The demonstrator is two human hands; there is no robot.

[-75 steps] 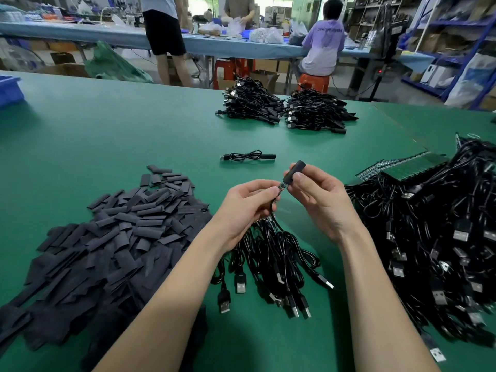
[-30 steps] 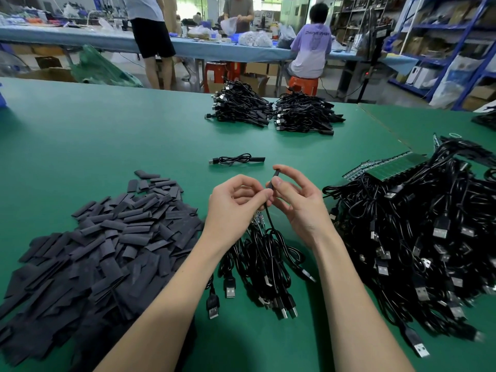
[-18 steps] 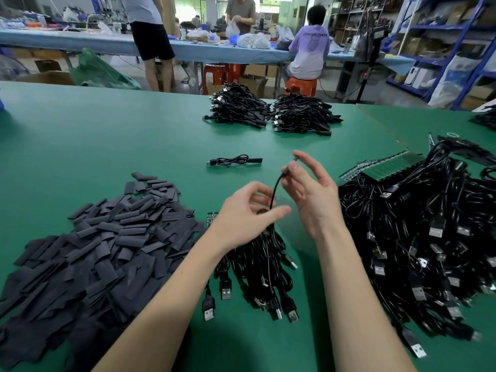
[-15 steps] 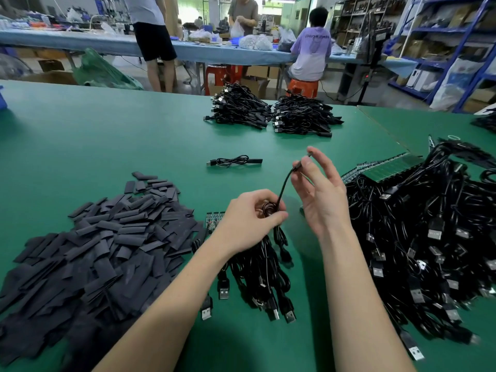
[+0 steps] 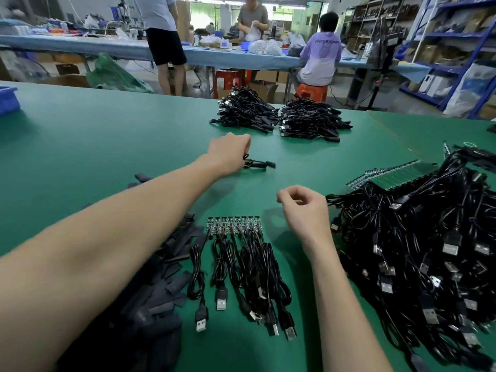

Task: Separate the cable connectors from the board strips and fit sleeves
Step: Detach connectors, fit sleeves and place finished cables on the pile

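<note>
My left hand (image 5: 228,153) is stretched far forward over the green table (image 5: 107,135), its fingers curled round a coiled black sleeved cable (image 5: 255,164) lying there. Closer to me, my right hand (image 5: 303,208) hovers with fingers loosely curled and holds nothing. Below it lies a green board strip (image 5: 233,226) with several black USB cables (image 5: 241,277) still attached in a row. A heap of flat black sleeves (image 5: 161,291) lies at the left, partly hidden by my left arm.
A big tangle of black cables (image 5: 429,251) with more green board strips (image 5: 397,175) fills the right. Two piles of finished cables (image 5: 247,111) (image 5: 311,122) sit at the far edge. A blue bin (image 5: 6,99) is far left. People work at a table beyond.
My left hand has carried the coiled cable from in front of me forward to the middle of the table. My right hand has let go of the cable end and sunk lower.
</note>
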